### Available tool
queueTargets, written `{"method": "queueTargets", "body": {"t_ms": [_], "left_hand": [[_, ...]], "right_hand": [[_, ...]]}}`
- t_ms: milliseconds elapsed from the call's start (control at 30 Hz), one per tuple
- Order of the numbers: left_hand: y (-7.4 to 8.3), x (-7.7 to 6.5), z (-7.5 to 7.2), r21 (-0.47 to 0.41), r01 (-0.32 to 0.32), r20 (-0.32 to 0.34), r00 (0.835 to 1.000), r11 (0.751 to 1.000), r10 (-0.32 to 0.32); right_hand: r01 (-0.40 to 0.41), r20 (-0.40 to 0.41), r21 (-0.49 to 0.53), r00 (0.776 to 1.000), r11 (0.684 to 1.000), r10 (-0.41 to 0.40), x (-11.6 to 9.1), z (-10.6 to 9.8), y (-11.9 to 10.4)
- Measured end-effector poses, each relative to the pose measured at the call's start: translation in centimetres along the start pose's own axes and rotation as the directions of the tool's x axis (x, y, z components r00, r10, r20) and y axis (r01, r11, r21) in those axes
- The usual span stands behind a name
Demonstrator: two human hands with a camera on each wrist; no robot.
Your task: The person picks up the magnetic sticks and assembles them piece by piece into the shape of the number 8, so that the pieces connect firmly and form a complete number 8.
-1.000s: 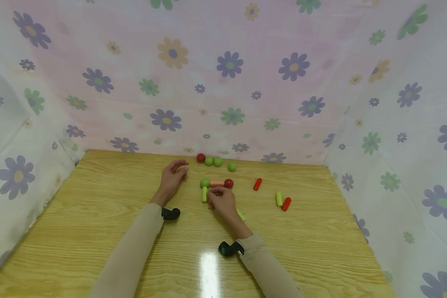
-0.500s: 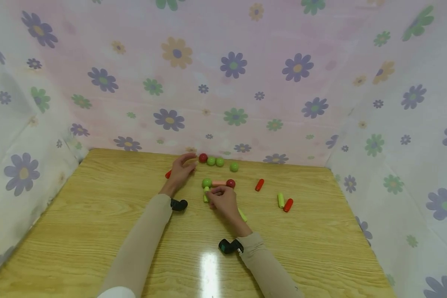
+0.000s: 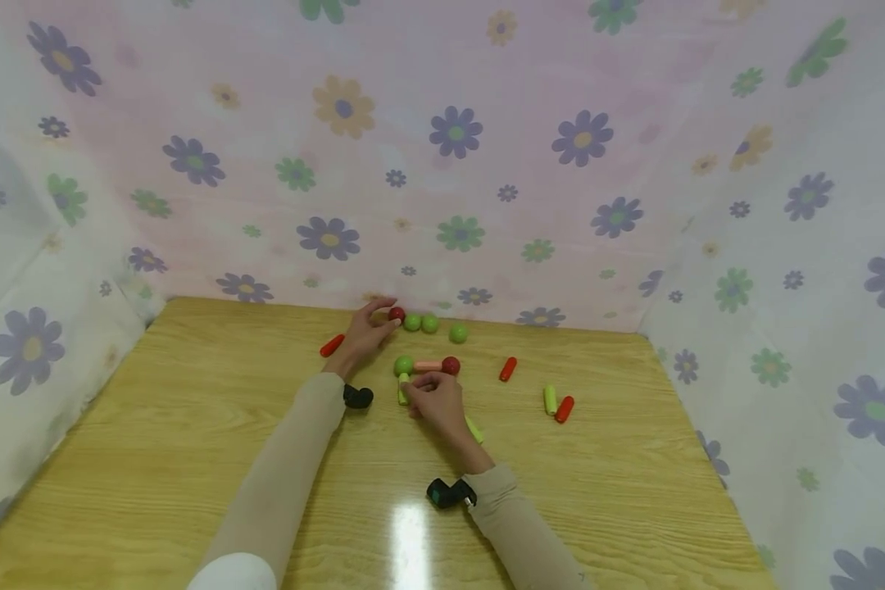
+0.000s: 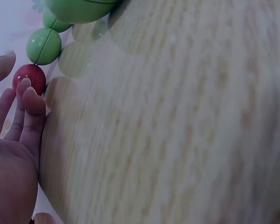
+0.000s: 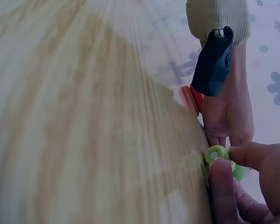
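At the back of the table, my left hand reaches to a red ball, thumb and fingertips spread beside it. The left wrist view shows fingertips overlapping the red ball, its thumb apart; whether they touch is unclear. My right hand pinches a yellow-green rod between thumb and forefinger; in the right wrist view a pale round inset shows in the end of this rod. The rod meets a green ball, in line with a pink rod and a dark red ball.
Beside the back red ball stand two green balls, with another green ball farther right. Red rods lie at left and right. A yellow-green rod and red rod lie farther right. Another yellow-green rod is partly behind my right wrist.
My left hand has moved right and toward the back, up to the red ball, uncovering a red rod on its left. The right hand stays at the yellow-green rod.
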State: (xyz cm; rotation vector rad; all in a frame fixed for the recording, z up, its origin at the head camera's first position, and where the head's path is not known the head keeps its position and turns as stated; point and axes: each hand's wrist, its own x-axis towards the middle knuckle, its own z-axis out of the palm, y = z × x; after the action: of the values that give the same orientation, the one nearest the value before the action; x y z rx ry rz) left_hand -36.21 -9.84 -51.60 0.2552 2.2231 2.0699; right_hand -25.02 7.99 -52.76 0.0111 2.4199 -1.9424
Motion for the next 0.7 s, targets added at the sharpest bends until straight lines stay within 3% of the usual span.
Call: {"method": "queueTargets", "body": {"t_ms": [333, 533, 700], "left_hand": [[0.1, -0.4, 0.7, 0.107, -0.047, -0.02, 0.999, 0.993, 0.05], [0.0, -0.4, 1.1, 0.173, -0.046, -0.111, 0.992, 0.984, 0.066], [-0.8, 0.5, 1.2, 0.238, -0.023, -0.187, 0.98, 0.971, 0.069]], "right_hand": [[0.002, 0.003, -0.02, 1.0, 1.0, -0.002, -0.4, -0.1, -0.1], [0.001, 0.007, -0.007, 1.0, 1.0, -0.001, -0.3, -0.2, 0.0], [-0.008, 0.008, -0.012, 1.0, 1.0, 0.009, -0.4, -0.1, -0.1]]}}
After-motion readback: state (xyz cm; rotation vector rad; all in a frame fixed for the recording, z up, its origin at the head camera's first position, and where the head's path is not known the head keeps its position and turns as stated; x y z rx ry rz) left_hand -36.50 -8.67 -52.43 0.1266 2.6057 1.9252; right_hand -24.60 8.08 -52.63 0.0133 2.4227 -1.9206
